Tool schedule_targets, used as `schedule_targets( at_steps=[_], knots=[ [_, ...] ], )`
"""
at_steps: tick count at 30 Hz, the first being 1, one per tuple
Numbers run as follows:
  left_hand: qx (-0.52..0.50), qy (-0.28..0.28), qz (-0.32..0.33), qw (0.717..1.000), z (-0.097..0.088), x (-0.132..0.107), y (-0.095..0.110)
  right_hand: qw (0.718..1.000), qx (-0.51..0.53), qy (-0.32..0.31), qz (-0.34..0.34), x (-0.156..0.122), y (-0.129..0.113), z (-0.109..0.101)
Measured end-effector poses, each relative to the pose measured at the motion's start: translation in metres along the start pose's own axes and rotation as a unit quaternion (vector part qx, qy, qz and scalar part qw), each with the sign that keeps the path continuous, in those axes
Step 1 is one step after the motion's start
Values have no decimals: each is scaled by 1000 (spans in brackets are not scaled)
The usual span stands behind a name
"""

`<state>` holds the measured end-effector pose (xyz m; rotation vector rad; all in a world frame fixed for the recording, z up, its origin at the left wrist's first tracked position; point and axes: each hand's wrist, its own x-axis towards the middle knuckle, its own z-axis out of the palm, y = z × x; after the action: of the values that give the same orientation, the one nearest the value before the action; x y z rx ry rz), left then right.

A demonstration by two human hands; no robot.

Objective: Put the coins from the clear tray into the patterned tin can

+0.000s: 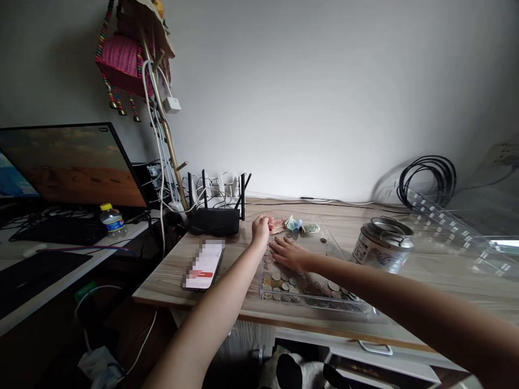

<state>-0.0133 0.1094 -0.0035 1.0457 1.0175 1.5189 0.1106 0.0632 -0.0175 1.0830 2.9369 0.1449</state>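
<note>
A shallow clear plastic tray lies on the wooden desk, with several coins spread along its near and left parts. Crumpled banknotes and a folded greenish banknote rest toward its far side. My left hand is closed at the tray's far left edge, beside a reddish note; whatever its fingers hold, if anything, is hidden. Just nearer, my right hand lies palm down with fingers spread over coins in the tray. Nothing shows in its grasp.
A phone lies left of the tray, a black router behind it. To the right stand a silver can-shaped container and a clear ridged plastic piece. Black cable is coiled by the wall. A monitor and bottle occupy the left desk.
</note>
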Motion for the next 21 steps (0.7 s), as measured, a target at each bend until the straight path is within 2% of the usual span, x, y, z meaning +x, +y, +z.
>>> schedule_targets(
  at_steps=[2, 5, 7, 10, 12, 14, 17, 21],
  knots=[
    [30, -24, -3, 999, 2, 1, -3, 999, 49, 8, -13, -30, -10, -8],
    [111, -78, 24, 990, 5, -2, -5, 992, 124, -6, 19, -59, -23, -26],
    [176, -112, 66, 976, 7, -5, -5, 987, 155, -1, 35, -62, -29, -35],
    [245, -139, 134, 950, 8, -10, -5, 985, 171, 13, 23, -46, -36, -38],
    [258, -140, 142, 945, 7, -11, -5, 985, 172, -8, -7, -35, -38, -34],
    [256, -138, 118, 950, 5, -10, -6, 983, 176, -33, -31, -34, -36, -29],
    [261, -135, 99, 951, 4, -7, -8, 980, 191, -43, -46, -51, -27, -28],
    [293, -141, 136, 936, 6, -7, -9, 981, 190, -32, -24, -77, -13, -33]
  ],
)
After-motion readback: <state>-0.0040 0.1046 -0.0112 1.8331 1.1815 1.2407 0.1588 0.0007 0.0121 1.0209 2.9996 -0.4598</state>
